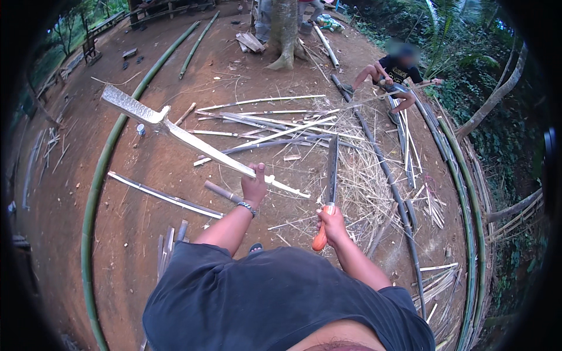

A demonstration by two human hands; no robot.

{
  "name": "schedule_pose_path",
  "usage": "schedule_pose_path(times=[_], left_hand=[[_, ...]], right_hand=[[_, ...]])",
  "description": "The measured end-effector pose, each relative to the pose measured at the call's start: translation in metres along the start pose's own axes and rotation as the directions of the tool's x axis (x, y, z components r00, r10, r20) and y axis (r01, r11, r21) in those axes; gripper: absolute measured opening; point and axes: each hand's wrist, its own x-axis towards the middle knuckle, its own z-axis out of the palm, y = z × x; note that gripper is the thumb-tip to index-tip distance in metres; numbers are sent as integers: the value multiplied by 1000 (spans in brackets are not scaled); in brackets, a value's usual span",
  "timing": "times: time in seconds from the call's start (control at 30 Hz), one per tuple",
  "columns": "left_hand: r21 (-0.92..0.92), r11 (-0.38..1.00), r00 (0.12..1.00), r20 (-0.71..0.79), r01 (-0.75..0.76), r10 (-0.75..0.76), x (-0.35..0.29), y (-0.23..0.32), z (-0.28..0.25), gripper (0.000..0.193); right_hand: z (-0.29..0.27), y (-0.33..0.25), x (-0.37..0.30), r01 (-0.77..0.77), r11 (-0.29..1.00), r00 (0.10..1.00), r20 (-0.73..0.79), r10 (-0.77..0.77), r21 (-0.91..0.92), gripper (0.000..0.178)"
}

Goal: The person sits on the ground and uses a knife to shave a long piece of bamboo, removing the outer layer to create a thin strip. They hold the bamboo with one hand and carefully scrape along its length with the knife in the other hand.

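Note:
My left hand [254, 188], with a bracelet at the wrist, is closed around a pale split length of bamboo [206, 150]. The piece slants up to the far left, where its broad end shows a raised node, and a thin jagged end sticks out to the right of my fist. In my right hand [334, 226] is a machete [333, 175], gripped by its orange handle. Its long dark blade points away from me, apart from the bamboo. Below both hands, split bamboo strips [275, 137] lie in a loose pile on the earth.
A long green bamboo pole [93, 199] curves along the left, and more poles [468, 234] run along the right. Shavings [366, 175] litter the ground beside a dark pole [386, 164]. A co-worker [398, 76] sits at the far right, handling a strip. A tree trunk [284, 35] stands behind.

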Motion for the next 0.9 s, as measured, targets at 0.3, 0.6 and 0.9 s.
schedule_pose_path(times=[0.3, 0.6, 0.9], left_hand=[[-89, 987, 977, -153, 136, -149, 15, -21, -16, 51], [-161, 958, 933, -240, 235, -270, 22, -18, -10, 58], [-481, 866, 959, -154, 138, -238, 33, 4, -4, 49]], right_hand=[[-103, 67, -15, -57, 985, 980, -199, 24, -161, 29], [-155, 87, -24, -186, 825, 940, -341, -9, -534, 31], [-153, 151, -71, -367, 837, 908, -350, 228, -406, 27]])
